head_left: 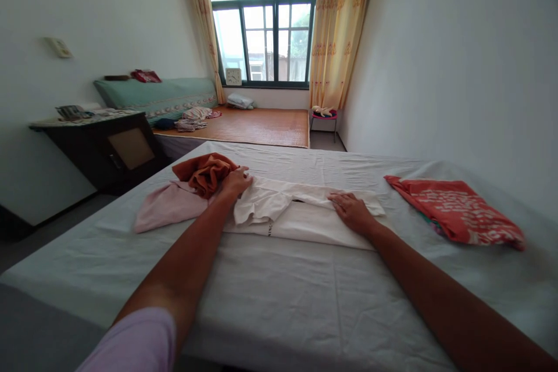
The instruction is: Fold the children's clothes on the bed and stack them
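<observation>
A white T-shirt (314,229) with small dark lettering lies partly folded on the pale bed sheet (279,285), one sleeve turned over toward me at its left. My left hand (238,181) rests at the shirt's upper left corner, its fingers stretched out and apart. On the right part of the shirt, my right hand (353,213) lies flat with its fingers extended. Just beside my left hand is a crumpled rust-coloured cloth (209,173), with a pink cloth (168,206) partly under it.
A folded red garment (462,209) with white print lies at the right of the bed. Beyond are a second bed with a brown mat (265,125), several clothes on its left, a dark cabinet (96,154) and a small stool (324,113) below the window.
</observation>
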`<state>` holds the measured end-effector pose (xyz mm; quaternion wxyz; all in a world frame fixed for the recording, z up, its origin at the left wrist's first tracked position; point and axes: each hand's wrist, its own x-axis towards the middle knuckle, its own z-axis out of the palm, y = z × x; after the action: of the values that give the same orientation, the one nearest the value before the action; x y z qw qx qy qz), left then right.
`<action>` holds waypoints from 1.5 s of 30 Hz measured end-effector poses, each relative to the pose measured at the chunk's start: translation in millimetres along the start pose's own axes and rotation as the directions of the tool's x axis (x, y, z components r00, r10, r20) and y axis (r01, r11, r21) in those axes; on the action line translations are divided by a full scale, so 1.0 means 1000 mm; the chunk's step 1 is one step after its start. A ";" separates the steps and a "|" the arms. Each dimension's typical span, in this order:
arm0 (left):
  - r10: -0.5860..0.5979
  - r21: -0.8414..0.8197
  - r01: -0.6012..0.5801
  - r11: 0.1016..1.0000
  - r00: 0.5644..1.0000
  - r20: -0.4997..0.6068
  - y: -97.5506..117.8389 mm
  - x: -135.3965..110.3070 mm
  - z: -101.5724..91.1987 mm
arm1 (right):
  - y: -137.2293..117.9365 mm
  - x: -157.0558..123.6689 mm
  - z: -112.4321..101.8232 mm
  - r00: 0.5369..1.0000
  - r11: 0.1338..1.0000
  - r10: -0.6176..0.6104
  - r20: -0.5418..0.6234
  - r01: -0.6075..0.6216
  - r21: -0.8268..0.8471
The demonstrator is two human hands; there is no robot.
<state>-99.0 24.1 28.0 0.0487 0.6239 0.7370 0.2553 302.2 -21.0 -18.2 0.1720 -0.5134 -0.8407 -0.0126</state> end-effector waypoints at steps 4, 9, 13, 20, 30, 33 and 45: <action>0.057 0.027 -0.055 0.998 0.994 -0.095 -0.008 0.003 0.000 | 0.004 -0.001 -0.003 1.000 1.000 -0.010 -0.013 0.010 0.009; 0.068 0.192 -0.064 0.979 0.998 -0.014 -0.013 -0.001 0.007 | 0.002 0.002 -0.007 1.000 1.000 -0.006 0.015 0.006 -0.004; 0.129 0.276 -0.093 0.957 0.985 -0.115 -0.007 -0.013 -0.001 | 0.007 0.000 -0.008 0.999 0.999 0.029 0.028 -0.028 -0.030; 0.551 -0.138 -0.535 0.834 0.822 0.143 0.001 -0.024 0.000 | 0.021 -0.001 -0.005 0.994 0.993 0.107 0.030 -0.105 -0.049; 0.576 -0.111 -0.566 0.817 0.797 0.180 -0.010 -0.027 0.039 | -0.040 -0.009 -0.029 0.974 0.981 -0.188 -0.126 0.192 0.021; 0.567 -0.133 -0.551 0.824 0.804 0.178 -0.008 -0.028 0.034 | -0.084 0.001 -0.031 0.917 0.917 -0.398 -0.021 0.398 -0.021; 0.520 -0.181 -0.492 0.851 0.839 0.160 -0.011 -0.033 0.031 | -0.150 0.053 -0.008 0.833 0.823 -0.550 0.056 0.552 -0.132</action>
<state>-89.7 2.0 -11.6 0.0960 0.8147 0.5180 0.2424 152.7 -47.7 28.8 0.1174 -0.2598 -0.9513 -0.1175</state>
